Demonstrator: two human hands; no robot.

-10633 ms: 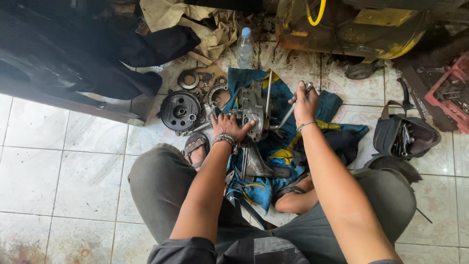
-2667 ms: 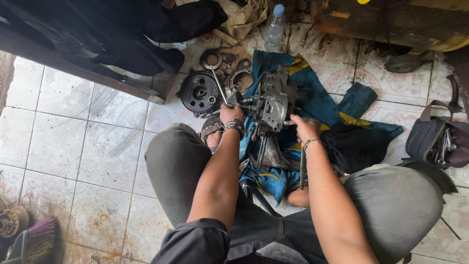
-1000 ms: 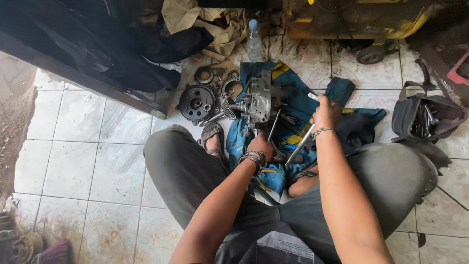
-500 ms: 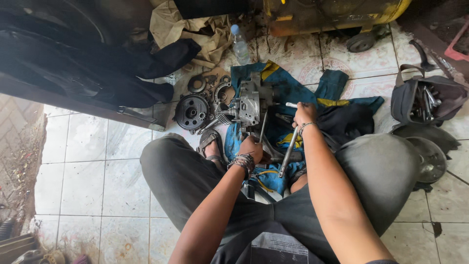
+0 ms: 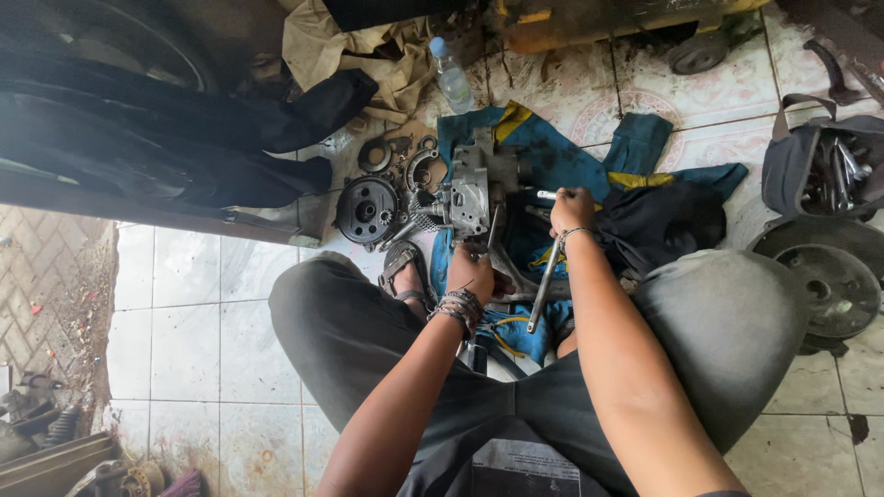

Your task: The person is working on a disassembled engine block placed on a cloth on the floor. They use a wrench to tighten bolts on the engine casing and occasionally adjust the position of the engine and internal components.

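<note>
Clear plastic bottle (image 5: pixel 453 77) with a blue cap stands on the tiled floor (image 5: pixel 184 313) at the top, beside crumpled tan cloth (image 5: pixel 354 46). Dark round pulley-like disc (image 5: pixel 366 210) lies on the tiles left of the cloth, with smaller metal rings (image 5: pixel 376 155) just above it. Black fabric bundle (image 5: pixel 184 138) heaped at upper left. Open dark tool bag (image 5: pixel 824 166) with metal tools at the right edge; round metal discs (image 5: pixel 829 285) below it. Small caster wheel (image 5: pixel 697 53) near the yellow frame (image 5: pixel 589 23) up top.
</note>
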